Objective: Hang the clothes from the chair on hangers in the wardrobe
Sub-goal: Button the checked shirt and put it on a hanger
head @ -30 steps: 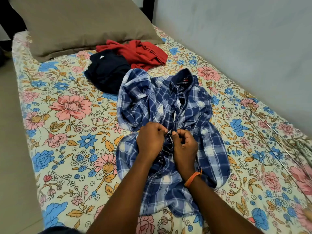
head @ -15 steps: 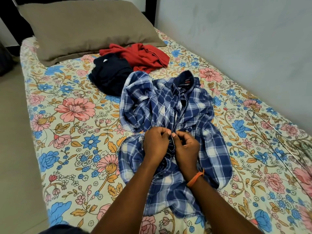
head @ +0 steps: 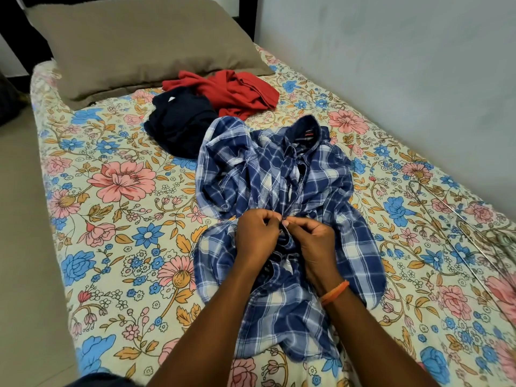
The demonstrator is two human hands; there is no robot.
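A blue and white checked shirt (head: 268,174) lies crumpled on the flowered bedsheet (head: 117,219), collar toward the pillow. My left hand (head: 258,233) and my right hand (head: 312,241) meet at the shirt's front strip, near its middle. Each hand pinches the cloth there with curled fingers, fingertips almost touching. An orange band circles my right wrist. Beyond the shirt lie a dark navy garment (head: 178,124) and a red garment (head: 234,90), both bunched up. Thin wire hangers (head: 458,227) lie on the sheet at the right.
A large grey-brown pillow (head: 139,43) fills the head of the bed. A pale wall (head: 405,65) runs along the bed's right side. The floor (head: 25,247) lies to the left of the mattress edge.
Both hands stay pinched on the shirt's front strip with only small finger movements. The view has tilted slightly, so the bed sits a little lower and to the right.
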